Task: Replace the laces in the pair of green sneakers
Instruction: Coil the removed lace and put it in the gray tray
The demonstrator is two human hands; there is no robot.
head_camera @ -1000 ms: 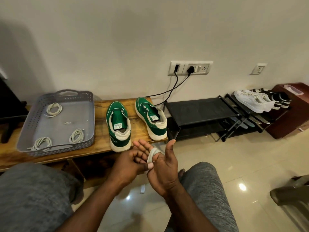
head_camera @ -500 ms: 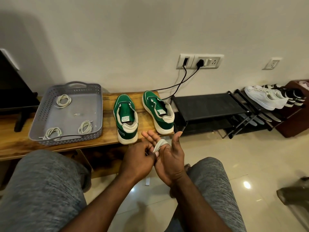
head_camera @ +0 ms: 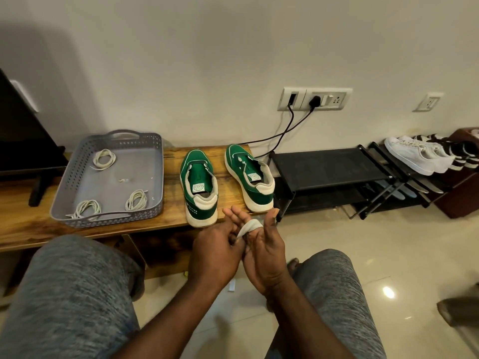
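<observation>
The right hand (head_camera: pixel 264 255) is spread palm-up with a white lace (head_camera: pixel 250 226) looped across it below the fingers, and the left hand (head_camera: pixel 215 252) pinches that lace just beside it. Both hands are in front of the bench (head_camera: pixel 26 224). The green sneakers (head_camera: pixel 199 182) stand at its right end, heels at the front edge, beside a grey tray (head_camera: pixel 77 164) holding coiled laces (head_camera: pixel 136 200).

You face a plain off-white wall (head_camera: pixel 181 60) carrying a socket panel (head_camera: pixel 315 98) with two black cables (head_camera: pixel 293 117) plugged in. Below it, a wooden bench (head_camera: pixel 26 229) stands just beside a black shoe rack (head_camera: pixel 324 164). The glossy cream tile floor (head_camera: pixel 388 255) shows one bright reflection (head_camera: pixel 388 292).
</observation>
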